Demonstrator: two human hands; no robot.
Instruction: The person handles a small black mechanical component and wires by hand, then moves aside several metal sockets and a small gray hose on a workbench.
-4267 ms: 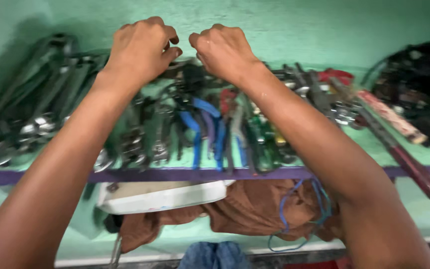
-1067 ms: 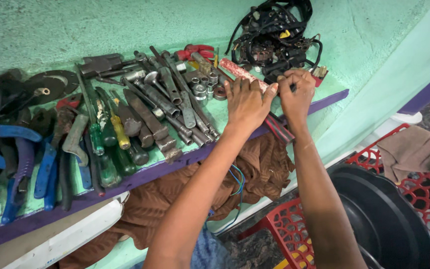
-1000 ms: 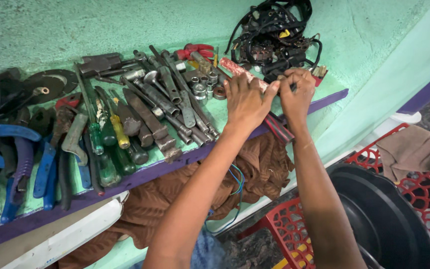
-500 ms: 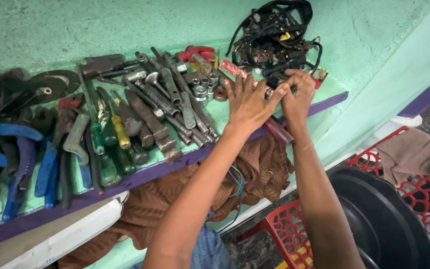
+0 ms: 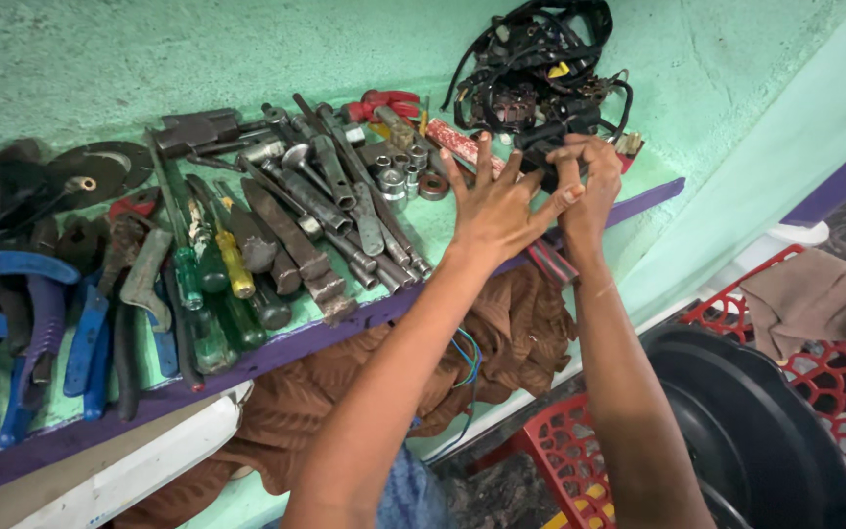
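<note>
The left hand (image 5: 496, 206) now lies spread open on the shelf (image 5: 638, 196), fingers apart. The right hand (image 5: 585, 181) has moved up and pinches the black wire bundle (image 5: 540, 69) at its lower edge. Sockets (image 5: 399, 176) lie just left.

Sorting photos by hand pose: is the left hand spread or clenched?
Spread: the left hand lies on the shelf, fingers fanned apart.

I find no packages, signs or screens on the green shelf (image 5: 462, 220). The nearest thing to a label is a small yellow tag (image 5: 560, 71) among the black wire bundle (image 5: 540, 73) at the shelf's far end; whether it carries print I cannot tell.
</note>
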